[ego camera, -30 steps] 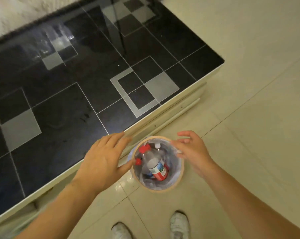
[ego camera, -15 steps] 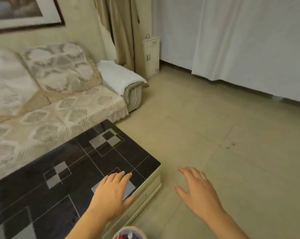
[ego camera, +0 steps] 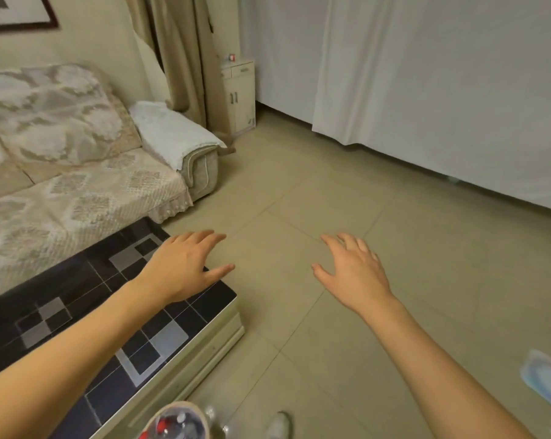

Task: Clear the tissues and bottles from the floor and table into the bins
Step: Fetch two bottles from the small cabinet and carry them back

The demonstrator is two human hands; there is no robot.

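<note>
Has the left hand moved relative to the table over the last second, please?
Yes: the left hand has moved from the table's near edge by the bin to its far corner.

The tabletop (ego camera: 78, 299) is showing a glossy black surface, glass by the look of it, with grey squares and a pale smooth edge. Behind the tabletop, the sofa (ego camera: 87, 191) is wearing a matt, textured lace-like cloth cover, with a white towel-like cloth (ego camera: 173, 131) draped over its arm. The floor (ego camera: 347, 312) beside the tabletop is showing smooth beige tiles with a faint sheen. Far beyond the tabletop, white curtains (ego camera: 426, 90) are hanging in soft matt cloth.
</note>
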